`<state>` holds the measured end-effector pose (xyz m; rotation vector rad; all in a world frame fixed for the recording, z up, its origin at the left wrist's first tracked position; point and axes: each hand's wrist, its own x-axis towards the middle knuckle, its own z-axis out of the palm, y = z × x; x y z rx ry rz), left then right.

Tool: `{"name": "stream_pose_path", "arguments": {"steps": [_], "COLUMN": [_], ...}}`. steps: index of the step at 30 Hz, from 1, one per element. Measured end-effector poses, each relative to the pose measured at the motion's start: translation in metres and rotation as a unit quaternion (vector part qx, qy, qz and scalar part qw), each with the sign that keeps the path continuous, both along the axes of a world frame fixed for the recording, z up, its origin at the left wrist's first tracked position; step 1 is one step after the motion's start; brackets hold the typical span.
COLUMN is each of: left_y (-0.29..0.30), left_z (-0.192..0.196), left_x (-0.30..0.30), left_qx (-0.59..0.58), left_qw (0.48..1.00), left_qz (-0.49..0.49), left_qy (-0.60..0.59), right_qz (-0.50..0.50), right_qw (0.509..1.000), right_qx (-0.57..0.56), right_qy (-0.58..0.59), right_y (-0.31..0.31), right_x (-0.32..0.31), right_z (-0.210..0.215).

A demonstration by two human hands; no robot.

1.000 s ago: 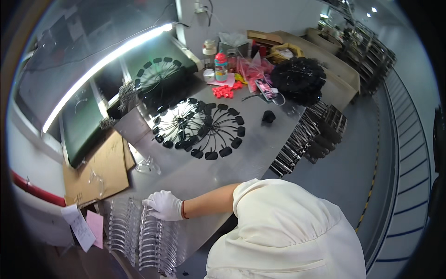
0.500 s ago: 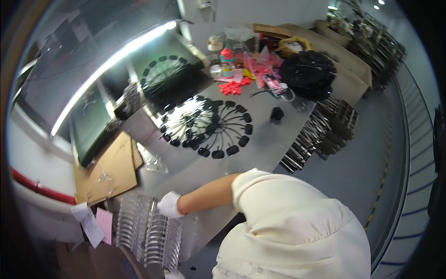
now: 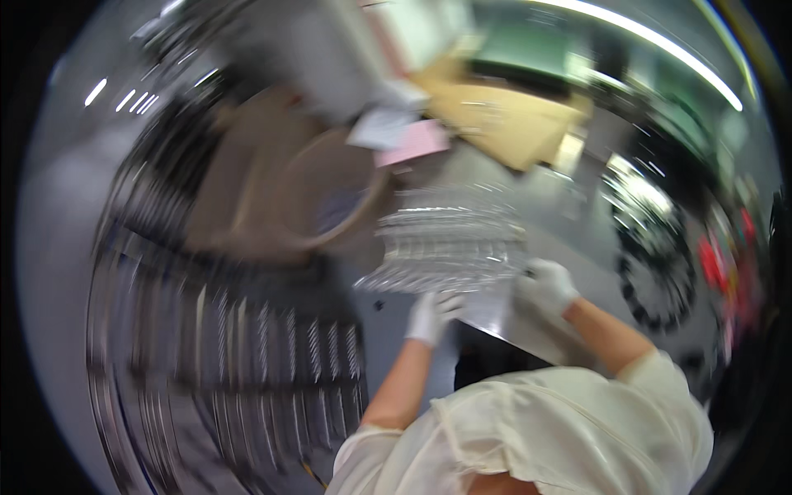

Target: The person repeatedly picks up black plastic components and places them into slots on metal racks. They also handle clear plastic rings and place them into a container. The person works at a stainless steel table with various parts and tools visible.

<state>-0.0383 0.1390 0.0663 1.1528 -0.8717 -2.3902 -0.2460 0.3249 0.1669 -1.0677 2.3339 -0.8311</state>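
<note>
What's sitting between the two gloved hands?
In the head view, the lower edge of a stack of clear plastic pieces spans between the left hand and right hand.

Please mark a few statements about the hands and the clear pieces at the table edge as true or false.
1. Both hands wear white gloves. True: left hand, right hand.
2. The hands are at a stack of clear plastic pieces. True.
3. The stack lies on the floor. False: it sits at the edge of the grey table.
4. The paper beyond the stack is blue. False: the pink paper is pink.
5. The person wears a dark sleeve. False: the cream garment is pale.
</note>
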Motion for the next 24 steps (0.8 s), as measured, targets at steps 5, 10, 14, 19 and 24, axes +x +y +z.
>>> {"name": "stream_pose_path", "arguments": {"steps": [5,10,14,19,24], "left_y": [0.032,0.069,0.059,0.035,-0.002], "left_z": [0.07,0.166,0.216,0.274,0.285], "left_x": [0.003,0.123,0.234,0.365,0.47], "left_qx": [0.007,-0.283,-0.357,-0.333,-0.365], "left_qw": [0.963,0.942,0.831,0.591,0.504], "left_qz": [0.09,0.177,0.17,0.025,0.024], "left_qy": [0.256,-0.037,-0.391,-0.734,-0.782], "right_qz": [0.033,0.212,0.388,0.332,0.336], "right_qw": [0.941,0.783,0.762,0.81,0.814], "right_qx": [-0.098,0.027,0.078,0.116,0.139], "right_qy": [-0.322,-0.585,-0.512,-0.469,-0.454], "right_y": [0.023,0.0,-0.021,-0.044,-0.071], "right_x": [0.026,0.117,0.147,0.159,0.197], "right_z": [-0.025,-0.004,-0.042,-0.072,-0.085]}}
